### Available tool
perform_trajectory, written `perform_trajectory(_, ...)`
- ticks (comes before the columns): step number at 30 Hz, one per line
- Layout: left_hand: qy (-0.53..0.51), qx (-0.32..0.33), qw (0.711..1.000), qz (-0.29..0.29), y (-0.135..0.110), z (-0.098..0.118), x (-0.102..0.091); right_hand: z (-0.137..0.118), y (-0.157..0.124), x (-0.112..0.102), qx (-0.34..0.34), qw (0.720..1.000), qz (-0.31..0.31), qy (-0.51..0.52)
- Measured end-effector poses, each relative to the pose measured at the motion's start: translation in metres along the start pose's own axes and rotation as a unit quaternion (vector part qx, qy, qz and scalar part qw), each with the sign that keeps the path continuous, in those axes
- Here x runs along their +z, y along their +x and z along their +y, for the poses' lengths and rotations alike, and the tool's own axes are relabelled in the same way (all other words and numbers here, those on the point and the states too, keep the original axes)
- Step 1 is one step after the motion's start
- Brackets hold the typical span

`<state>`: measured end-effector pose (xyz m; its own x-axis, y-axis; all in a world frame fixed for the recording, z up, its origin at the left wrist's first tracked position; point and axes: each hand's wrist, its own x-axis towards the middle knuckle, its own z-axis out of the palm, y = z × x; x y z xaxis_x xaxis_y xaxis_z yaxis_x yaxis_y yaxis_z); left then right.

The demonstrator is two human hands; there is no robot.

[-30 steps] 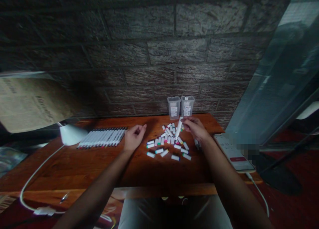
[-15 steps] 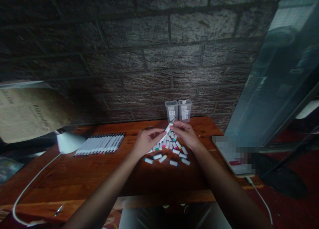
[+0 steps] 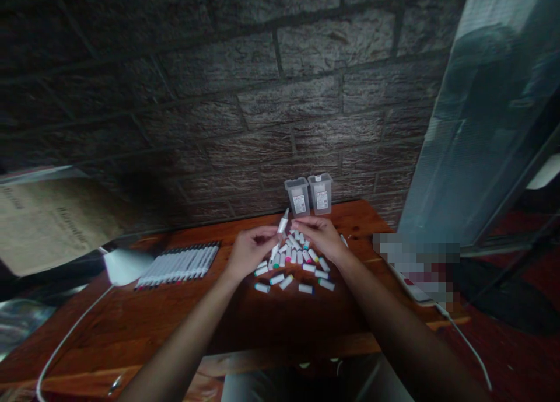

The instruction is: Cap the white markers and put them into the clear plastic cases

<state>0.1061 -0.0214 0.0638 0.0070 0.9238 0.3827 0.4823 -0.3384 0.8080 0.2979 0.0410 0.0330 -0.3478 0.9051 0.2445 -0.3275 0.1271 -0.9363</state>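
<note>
Left hand (image 3: 250, 253) holding a white marker (image 3: 283, 223), right hand (image 3: 324, 238) beside it, scattered caps (image 3: 293, 256) below, clear tubs (image 3: 298, 202) behind

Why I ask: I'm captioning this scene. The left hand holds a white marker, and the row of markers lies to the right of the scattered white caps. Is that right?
Not quite: the row of markers lies left of the scattered white caps, as the head view shows. The left hand does hold a white marker.

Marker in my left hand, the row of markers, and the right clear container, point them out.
Held marker (image 3: 283, 224), head view: upper barrel, below the tapered tip.
Row of markers (image 3: 178, 266), head view: a white barrel mid-row.
Right clear container (image 3: 322, 199), head view: its front label.
</note>
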Motion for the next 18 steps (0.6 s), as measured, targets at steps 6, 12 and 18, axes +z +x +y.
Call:
perform_trajectory(6, 0.188, -0.036, 0.981, 0.041, 0.003, -0.031, -0.074, -0.005, -0.002, -0.005, 0.041, 0.997, 0.038, -0.053)
perform_trajectory(12, 0.486, -0.169, 0.855, -0.063, -0.004, -0.057, -0.12, 0.002, -0.004, -0.004, 0.055, 0.994, 0.028, -0.094)
perform_trajectory(18, 0.536, -0.23, 0.811, -0.052, -0.013, -0.077, -0.114, 0.002, -0.005, -0.004, 0.058, 0.993, 0.022, -0.101)
